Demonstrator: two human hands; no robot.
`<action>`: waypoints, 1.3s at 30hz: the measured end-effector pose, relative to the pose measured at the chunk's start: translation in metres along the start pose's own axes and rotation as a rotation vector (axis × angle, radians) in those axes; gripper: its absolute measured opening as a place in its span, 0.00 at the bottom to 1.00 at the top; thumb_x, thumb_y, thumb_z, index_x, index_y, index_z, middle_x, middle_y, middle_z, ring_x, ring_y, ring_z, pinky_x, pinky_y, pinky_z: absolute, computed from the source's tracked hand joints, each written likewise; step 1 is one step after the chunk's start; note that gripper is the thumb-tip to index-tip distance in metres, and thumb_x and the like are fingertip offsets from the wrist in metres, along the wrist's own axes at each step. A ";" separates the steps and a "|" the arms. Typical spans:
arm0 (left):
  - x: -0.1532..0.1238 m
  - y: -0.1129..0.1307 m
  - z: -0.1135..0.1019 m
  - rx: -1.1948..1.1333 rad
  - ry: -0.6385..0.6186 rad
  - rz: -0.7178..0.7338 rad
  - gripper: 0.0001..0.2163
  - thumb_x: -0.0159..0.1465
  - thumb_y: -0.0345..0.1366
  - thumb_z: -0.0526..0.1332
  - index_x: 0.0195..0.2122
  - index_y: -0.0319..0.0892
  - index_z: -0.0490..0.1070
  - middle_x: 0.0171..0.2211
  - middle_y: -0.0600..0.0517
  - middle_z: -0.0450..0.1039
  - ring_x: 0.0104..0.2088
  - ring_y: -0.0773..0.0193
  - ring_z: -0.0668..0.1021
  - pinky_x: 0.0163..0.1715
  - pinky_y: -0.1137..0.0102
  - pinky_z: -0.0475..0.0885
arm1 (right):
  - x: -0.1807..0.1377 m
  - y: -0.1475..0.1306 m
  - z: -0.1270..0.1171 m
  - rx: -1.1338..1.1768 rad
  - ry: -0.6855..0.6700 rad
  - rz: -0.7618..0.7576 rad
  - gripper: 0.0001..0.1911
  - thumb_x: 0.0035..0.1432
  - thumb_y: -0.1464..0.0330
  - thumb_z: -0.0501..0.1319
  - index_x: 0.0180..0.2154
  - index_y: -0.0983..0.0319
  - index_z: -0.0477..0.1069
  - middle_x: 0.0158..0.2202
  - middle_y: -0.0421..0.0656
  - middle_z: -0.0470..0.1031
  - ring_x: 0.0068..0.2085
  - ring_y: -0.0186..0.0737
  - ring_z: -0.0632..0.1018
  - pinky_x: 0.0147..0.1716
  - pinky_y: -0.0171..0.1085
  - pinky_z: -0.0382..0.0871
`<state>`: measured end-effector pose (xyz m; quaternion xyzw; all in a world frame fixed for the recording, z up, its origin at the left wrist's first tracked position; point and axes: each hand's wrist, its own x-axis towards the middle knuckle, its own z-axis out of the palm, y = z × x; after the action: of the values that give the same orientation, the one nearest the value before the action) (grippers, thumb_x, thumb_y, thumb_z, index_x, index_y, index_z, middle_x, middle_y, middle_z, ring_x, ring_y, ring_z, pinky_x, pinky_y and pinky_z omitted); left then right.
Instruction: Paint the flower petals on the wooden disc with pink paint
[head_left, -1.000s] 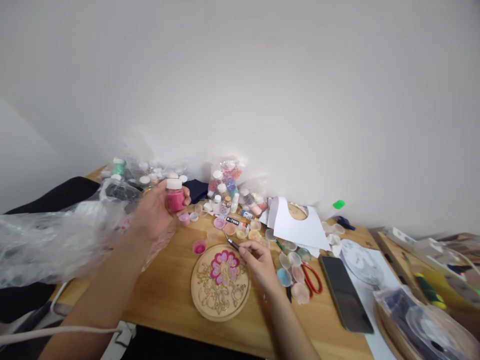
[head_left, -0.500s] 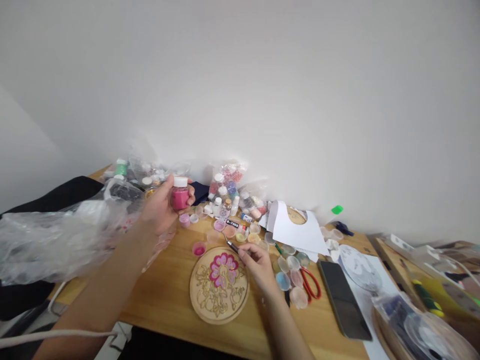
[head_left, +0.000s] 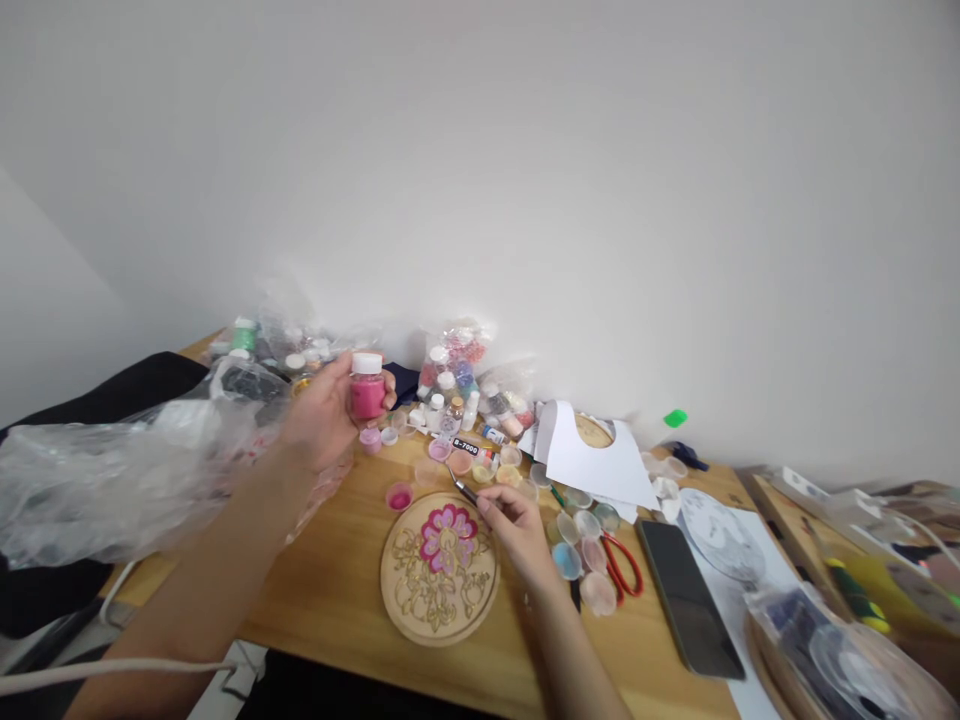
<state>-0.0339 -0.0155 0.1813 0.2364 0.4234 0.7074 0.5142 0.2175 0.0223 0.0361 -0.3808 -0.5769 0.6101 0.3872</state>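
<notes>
My left hand (head_left: 324,412) is closed around a small clear jar (head_left: 368,396) of pink powder with a white cap, held upright above the table. Between the fingers of my right hand (head_left: 514,520) is a slim dark tool with a thin metal tip (head_left: 463,488), perhaps tweezers; its exact kind is unclear. The tip points up and left, over the far edge of a round wooden board (head_left: 480,600). Gold outlines cover the board, with a pink and lilac flower (head_left: 448,538) filled in. Beside it, at the upper left, sits a little cup (head_left: 398,497) of magenta material.
Several small cups (head_left: 508,475) and a B-7000 glue tube (head_left: 472,448) lie behind the board. To the right are red-handled scissors (head_left: 624,568), a phone (head_left: 690,600) and cut white paper (head_left: 600,470). Plastic bags (head_left: 112,490) crowd the left; bagged bottles (head_left: 454,370) stand by the wall.
My left hand has shifted slightly to the right with the pink jar, which has turned a little. My right hand and its tool stay nearly still.
</notes>
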 end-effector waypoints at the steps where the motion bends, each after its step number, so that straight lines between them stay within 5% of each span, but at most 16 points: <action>1: 0.000 0.000 0.000 0.006 -0.016 -0.011 0.20 0.77 0.32 0.37 0.38 0.40 0.67 0.26 0.50 0.72 0.20 0.66 0.72 0.15 0.75 0.65 | 0.000 0.000 0.000 0.000 0.000 0.000 0.26 0.45 0.44 0.77 0.28 0.60 0.83 0.23 0.40 0.75 0.26 0.34 0.70 0.26 0.34 0.63; 10: -0.001 -0.004 -0.004 0.153 -0.064 -0.002 0.10 0.76 0.29 0.48 0.35 0.44 0.58 0.26 0.53 0.73 0.22 0.66 0.75 0.17 0.77 0.68 | 0.000 0.001 0.000 -0.007 0.007 0.004 0.26 0.45 0.44 0.76 0.28 0.60 0.83 0.23 0.40 0.74 0.25 0.34 0.69 0.26 0.34 0.62; 21: -0.002 -0.005 0.003 0.042 -0.060 -0.023 0.14 0.76 0.28 0.44 0.34 0.41 0.63 0.30 0.49 0.75 0.24 0.66 0.76 0.18 0.75 0.69 | -0.001 0.003 0.000 -0.015 0.005 0.000 0.24 0.46 0.45 0.76 0.29 0.60 0.84 0.24 0.41 0.75 0.26 0.35 0.70 0.27 0.35 0.63; 28: 0.000 -0.001 0.002 0.068 -0.109 -0.094 0.21 0.79 0.42 0.39 0.38 0.41 0.68 0.28 0.48 0.74 0.23 0.63 0.75 0.18 0.72 0.71 | -0.001 0.001 0.000 -0.014 0.005 -0.004 0.25 0.46 0.44 0.76 0.29 0.60 0.84 0.24 0.41 0.77 0.27 0.36 0.71 0.27 0.35 0.65; 34: 0.001 0.003 0.007 0.169 -0.052 -0.149 0.21 0.77 0.42 0.43 0.31 0.40 0.68 0.20 0.49 0.69 0.19 0.64 0.72 0.13 0.75 0.63 | -0.001 0.001 0.000 -0.012 0.007 -0.009 0.25 0.46 0.44 0.76 0.29 0.60 0.83 0.24 0.41 0.77 0.27 0.36 0.72 0.27 0.35 0.66; 39: 0.004 0.000 0.003 0.166 -0.147 -0.174 0.20 0.70 0.44 0.53 0.24 0.39 0.68 0.17 0.51 0.65 0.16 0.67 0.68 0.11 0.77 0.56 | -0.001 0.001 0.001 -0.003 0.008 -0.016 0.22 0.47 0.47 0.77 0.28 0.59 0.83 0.24 0.41 0.77 0.27 0.36 0.72 0.27 0.35 0.66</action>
<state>-0.0332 -0.0106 0.1825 0.2916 0.4605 0.6038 0.5817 0.2171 0.0206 0.0349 -0.3791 -0.5794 0.6046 0.3938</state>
